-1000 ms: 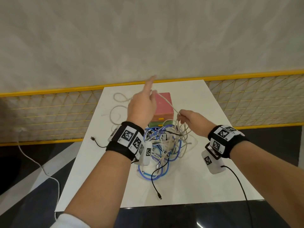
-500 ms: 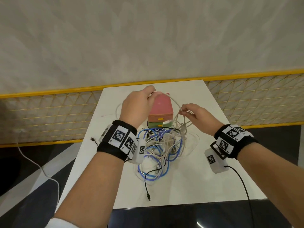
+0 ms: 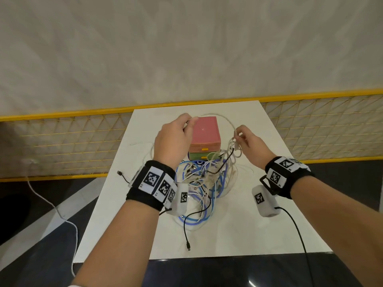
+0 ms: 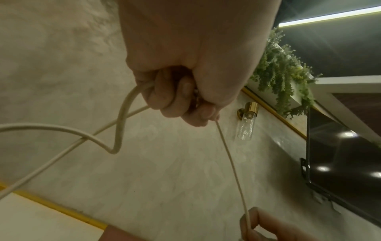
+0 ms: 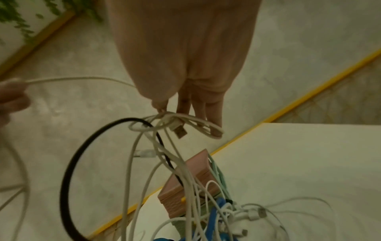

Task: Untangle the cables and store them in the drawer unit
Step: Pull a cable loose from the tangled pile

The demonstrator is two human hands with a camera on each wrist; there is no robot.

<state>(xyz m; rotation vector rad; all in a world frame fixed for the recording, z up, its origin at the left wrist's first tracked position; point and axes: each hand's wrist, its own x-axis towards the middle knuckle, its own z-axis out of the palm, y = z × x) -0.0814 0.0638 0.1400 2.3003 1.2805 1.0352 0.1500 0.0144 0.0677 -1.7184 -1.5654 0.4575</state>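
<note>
A loose black plug end (image 3: 119, 172) is lying at the left edge of the white table (image 3: 259, 228), near the left wrist. The left hand (image 3: 173, 139) is hovering above the table with its fingers (image 4: 164, 101) curled tight round a cream cable (image 3: 224, 119), which is arching over the drawer unit (image 3: 205, 137) toward the other hand. The drawer unit, pink on top with a green drawer below, is sitting toward the far middle of the table, its drawers looking closed. Just in front of it, the tangle of cables (image 3: 204, 183), white, blue and black, is lying heaped on the table, with strands rising to the right. The right hand (image 3: 248, 141) is pinching a knot of those white strands between thumb and fingertips (image 5: 214, 117), lifting them above the heap; a metal plug (image 5: 179, 131) is dangling from the knot.
</note>
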